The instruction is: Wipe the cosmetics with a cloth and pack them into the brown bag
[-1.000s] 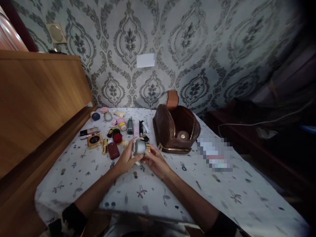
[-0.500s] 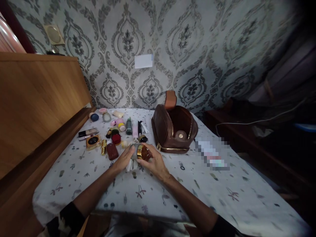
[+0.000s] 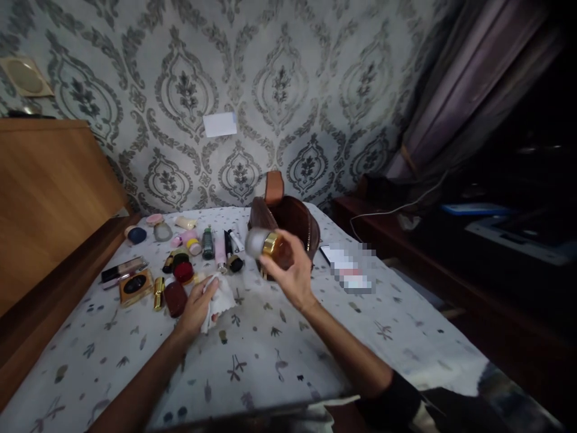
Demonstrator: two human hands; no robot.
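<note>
My right hand (image 3: pixel 293 270) grips a frosted jar (image 3: pixel 258 242) by its gold and amber lid, held up in front of the brown bag (image 3: pixel 259 219). The jar lies on its side in the air and is slightly blurred. The bag stands unzipped, its flap up. My left hand (image 3: pixel 198 305) is closed on a white cloth (image 3: pixel 222 299), low over the table. Just beyond that hand lie a dark red bottle (image 3: pixel 175 297), a red jar (image 3: pixel 183 272) and a gold tube (image 3: pixel 158 293).
More cosmetics, among them a green bottle (image 3: pixel 208 243) and a pink tube (image 3: pixel 220 249), lie at the left of the patterned tablecloth (image 3: pixel 270 355). A blurred-out phone (image 3: pixel 349 267) lies right of the bag. A wooden cabinet (image 3: pixel 54 204) borders the left side.
My hands have moved apart. The jar has gone from between them up and right to the bag in my right hand; my left hand keeps the cloth. The view has turned right.
</note>
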